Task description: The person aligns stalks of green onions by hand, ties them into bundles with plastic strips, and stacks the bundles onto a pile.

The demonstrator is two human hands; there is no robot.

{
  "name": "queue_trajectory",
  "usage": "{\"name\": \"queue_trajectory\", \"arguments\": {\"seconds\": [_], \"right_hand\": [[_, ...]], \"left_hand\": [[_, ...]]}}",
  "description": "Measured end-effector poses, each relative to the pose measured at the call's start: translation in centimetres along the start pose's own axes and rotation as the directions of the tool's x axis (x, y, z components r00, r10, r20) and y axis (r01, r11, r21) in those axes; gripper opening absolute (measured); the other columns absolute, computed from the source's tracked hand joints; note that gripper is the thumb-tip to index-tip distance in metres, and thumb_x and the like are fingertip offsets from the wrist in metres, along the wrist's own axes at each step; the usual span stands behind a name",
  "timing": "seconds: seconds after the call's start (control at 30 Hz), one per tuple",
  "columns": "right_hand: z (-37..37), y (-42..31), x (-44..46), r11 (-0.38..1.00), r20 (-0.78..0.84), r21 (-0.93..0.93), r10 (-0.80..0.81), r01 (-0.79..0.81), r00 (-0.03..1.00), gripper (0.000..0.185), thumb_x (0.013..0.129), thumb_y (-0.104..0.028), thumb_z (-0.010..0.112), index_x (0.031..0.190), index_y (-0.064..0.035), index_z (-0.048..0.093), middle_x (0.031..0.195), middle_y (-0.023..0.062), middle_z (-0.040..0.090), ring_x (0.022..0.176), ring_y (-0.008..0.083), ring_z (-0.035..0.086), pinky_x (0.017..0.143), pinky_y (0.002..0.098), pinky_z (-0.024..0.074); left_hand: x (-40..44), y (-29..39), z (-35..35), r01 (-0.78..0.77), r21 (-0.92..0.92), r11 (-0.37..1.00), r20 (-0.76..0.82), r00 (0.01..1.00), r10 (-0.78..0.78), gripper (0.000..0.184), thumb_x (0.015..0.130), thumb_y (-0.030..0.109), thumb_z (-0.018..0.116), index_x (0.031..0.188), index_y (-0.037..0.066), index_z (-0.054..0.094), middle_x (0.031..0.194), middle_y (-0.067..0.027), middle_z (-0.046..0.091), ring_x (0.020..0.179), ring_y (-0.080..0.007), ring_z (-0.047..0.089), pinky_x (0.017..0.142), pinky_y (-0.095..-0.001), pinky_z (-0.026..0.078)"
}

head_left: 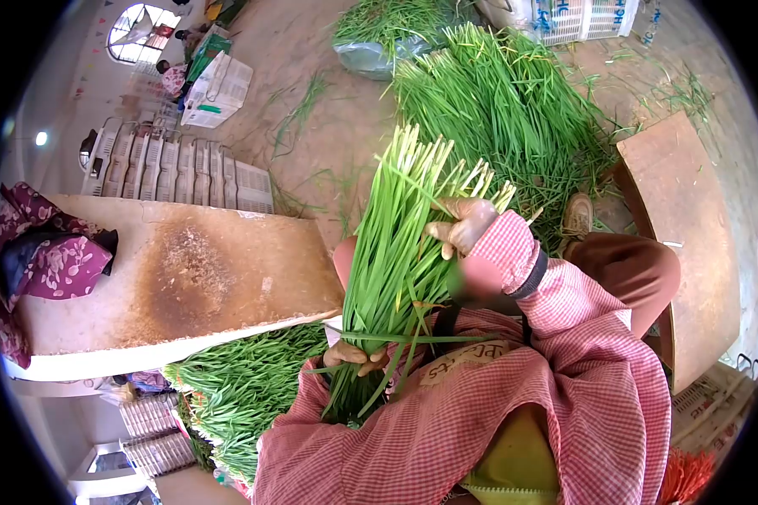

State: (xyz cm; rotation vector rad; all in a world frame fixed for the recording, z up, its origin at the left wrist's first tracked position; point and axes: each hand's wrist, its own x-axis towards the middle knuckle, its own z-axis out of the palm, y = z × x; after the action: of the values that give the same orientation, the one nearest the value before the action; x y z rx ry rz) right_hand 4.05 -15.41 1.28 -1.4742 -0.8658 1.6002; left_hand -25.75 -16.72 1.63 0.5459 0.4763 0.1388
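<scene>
1. From my remote seat, I am having the left grip (pixel 354 357), a bare hand, curl closed around the leafy lower end of a thick bunch of long green leaves with pale stem ends (pixel 379 261).
2. The right grip (pixel 467 225) is resting, fingers partly curled, against the bunch near its pale ends; I am not managing to tell whether it is clasping any stems.
3. The bunch is slanting between both grips, before a pink-checked garment (pixel 446 421), its pale ends pointing away.
4. I am judging this step as gathering and evening the bunch; the next move is probably calling for a steady left grip while the uneven ends are being levelled.
5. I am counting two grips, one held bunch and three other green masses: a large loose pile (pixel 488 101), a heap on clear plastic (pixel 387 21), and a dense stack (pixel 253 387) at lower left. Single leaves are defying counting.
6. Farther out, one brown-stained, pale-edged tabletop (pixel 295 261) is carrying one maroon floral cloth (pixel 63 261); one plain brown board (pixel 686 210) is standing right.
</scene>
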Motion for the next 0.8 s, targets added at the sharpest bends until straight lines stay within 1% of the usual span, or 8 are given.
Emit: {"name": "queue_trajectory", "arguments": {"seconds": [0.1, 0.23, 0.33, 0.53, 0.6, 0.7, 0.77, 0.8], "right_hand": [[0.5, -1.4, 0.2, 0.814, 0.019, -0.573, 0.132, -0.097, 0.991, 0.042, 0.078, -0.026, 0.063, 0.106, 0.0042, 0.053, 0.065, 0.0091, 0.060, 0.052, 0.0159, 0.055, 0.047, 0.0321, 0.0460], [0.7, 1.8, 0.3, 0.896, 0.257, 0.402, 0.087, -0.189, 0.962, 0.020, 0.082, -0.020, 0.059, 0.088, -0.0005, 0.057, 0.053, -0.0015, 0.049, 0.042, 0.0090, 0.045, 0.039, 0.0211, 0.0406], [-2.1, 4.0, 0.1, 0.263, 0.110, 0.963, -0.184, -0.059, 0.977, 0.022, 0.078, -0.012, 0.061, 0.094, 0.0014, 0.055, 0.071, 0.0067, 0.058, 0.051, 0.0120, 0.054, 0.042, 0.0218, 0.0466], [-18.1, 7.6, -2.2, -0.370, -0.474, 0.880, -0.645, 0.298, 0.600, 0.023, 0.085, -0.015, 0.052, 0.102, 0.0006, 0.049, 0.074, 0.0077, 0.058, 0.056, 0.0109, 0.054, 0.039, 0.0218, 0.0432], [-16.8, 3.9, -3.8, 0.867, -0.374, 0.421, -0.102, 0.266, 0.922, 0.028, 0.084, -0.016, 0.054, 0.107, -0.0006, 0.048, 0.081, 0.0111, 0.059, 0.063, 0.0115, 0.056, 0.040, 0.0216, 0.0433], [-7.6, 4.3, -2.5, 0.957, -0.592, -0.289, -0.164, -0.018, 0.789, 0.042, 0.075, -0.015, 0.065, 0.113, -0.0055, 0.049, 0.074, 0.0085, 0.062, 0.061, 0.0146, 0.059, 0.051, 0.0267, 0.0512], [-2.2, 6.9, 0.3, 0.769, -0.205, -0.030, -0.630, 0.639, 0.749, 0.049, 0.073, -0.022, 0.068, 0.116, -0.0086, 0.049, 0.065, 0.0089, 0.059, 0.049, 0.0102, 0.053, 0.045, 0.0268, 0.0497], [-0.3, 4.6, -0.1, 0.920, -0.100, 0.007, -0.389, 0.392, 0.916, 0.040, 0.074, -0.022, 0.067, 0.108, -0.0055, 0.053, 0.062, 0.0060, 0.058, 0.048, 0.0091, 0.051, 0.048, 0.0252, 0.0487]], "left_hand": [[0.5, -0.2, 0.3, 0.018, 0.077, 0.997, -0.058, 0.998, -0.014, 0.030, 0.070, 0.016, 0.062, 0.093, -0.001, 0.052, 0.069, -0.0058, 0.052, 0.044, -0.0100, 0.044, 0.047, -0.0225, 0.034], [0.5, 0.7, 1.4, 0.066, 0.165, 0.984, -0.172, 0.984, -0.037, 0.024, 0.069, 0.022, 0.062, 0.079, 0.002, 0.052, 0.058, -0.0038, 0.049, 0.043, -0.0095, 0.042, 0.045, -0.0214, 0.029], [-0.5, 1.1, -1.0, 0.015, -0.004, 1.000, -0.067, 0.998, -0.015, 0.052, 0.069, 0.010, 0.064, 0.114, -0.004, 0.043, 0.077, -0.0075, 0.050, 0.046, -0.0110, 0.048, 0.043, -0.0215, 0.039], [-2.0, 4.0, -2.9, 0.124, 0.104, 0.987, -0.133, 0.985, -0.110, 0.044, 0.069, 0.015, 0.064, 0.107, -0.003, 0.051, 0.072, -0.0069, 0.053, 0.048, -0.0114, 0.048, 0.050, -0.0227, 0.046], [-1.7, 5.0, -1.1, 0.116, 0.152, 0.981, -0.236, 0.969, -0.078, 0.037, 0.070, 0.011, 0.064, 0.103, -0.003, 0.054, 0.071, -0.0085, 0.056, 0.051, -0.0130, 0.051, 0.049, -0.0222, 0.046], [-0.3, 5.9, 0.7, 0.222, 0.319, 0.921, -0.474, 0.879, -0.048, 0.034, 0.070, 0.003, 0.063, 0.101, -0.003, 0.053, 0.081, -0.0110, 0.057, 0.056, -0.0161, 0.055, 0.049, -0.0246, 0.046], [0.1, 5.4, 0.3, 0.232, 0.326, 0.916, -0.480, 0.876, -0.051, 0.036, 0.069, 0.002, 0.064, 0.102, -0.002, 0.053, 0.082, -0.0112, 0.057, 0.056, -0.0165, 0.055, 0.049, -0.0251, 0.046], [-0.1, 5.2, 0.3, 0.247, 0.335, 0.909, -0.491, 0.870, -0.055, 0.038, 0.068, 0.001, 0.065, 0.103, -0.002, 0.053, 0.082, -0.0113, 0.057, 0.057, -0.0168, 0.055, 0.049, -0.0256, 0.046]]}}
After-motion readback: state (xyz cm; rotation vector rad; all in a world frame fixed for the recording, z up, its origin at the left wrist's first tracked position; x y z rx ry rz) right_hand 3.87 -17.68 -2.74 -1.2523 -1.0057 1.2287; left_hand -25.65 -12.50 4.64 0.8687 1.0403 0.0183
